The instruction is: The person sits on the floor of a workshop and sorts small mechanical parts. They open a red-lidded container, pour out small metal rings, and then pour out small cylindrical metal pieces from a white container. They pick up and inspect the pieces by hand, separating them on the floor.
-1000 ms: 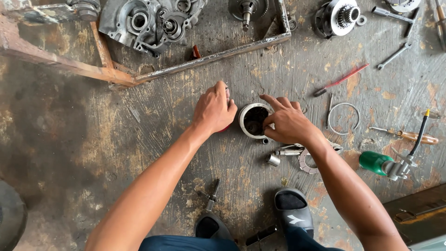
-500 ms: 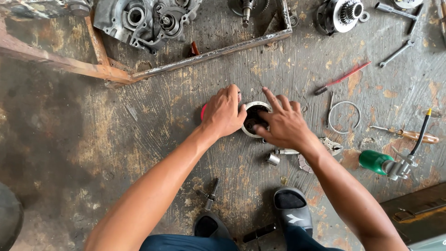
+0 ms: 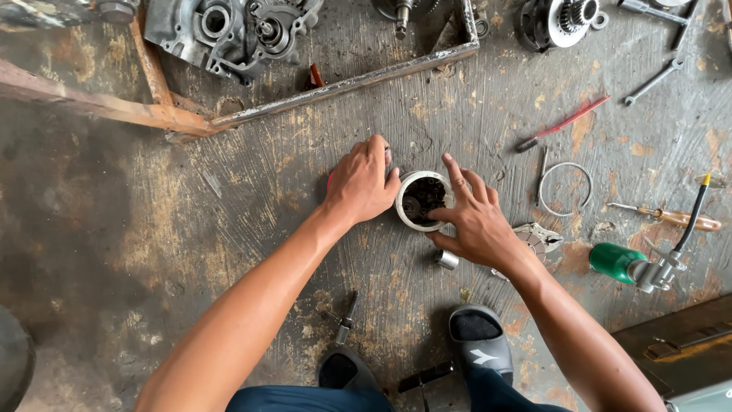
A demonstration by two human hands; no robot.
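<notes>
A stained, scuffed concrete floor [image 3: 229,229] fills the view, with a rusty metal frame [image 3: 343,80] lying across its top part and a grey engine casing [image 3: 229,30] inside that frame. Below the frame, in the middle of the floor, stands a short metal cylinder [image 3: 422,200], open end up, dark parts visible inside. It sits between the two hands. The left hand [image 3: 362,183] lies cupped against the cylinder's left wall, fingers curled and close together, covering something red underneath. The right hand [image 3: 473,217] rests on the cylinder's right rim, fingers spread, thumb reaching over the opening. Just below the right hand lies a small metal socket [image 3: 447,259]. To the right lie a wire ring [image 3: 566,185], a green oil can [image 3: 629,265] and a red-handled screwdriver [image 3: 563,123].
</notes>
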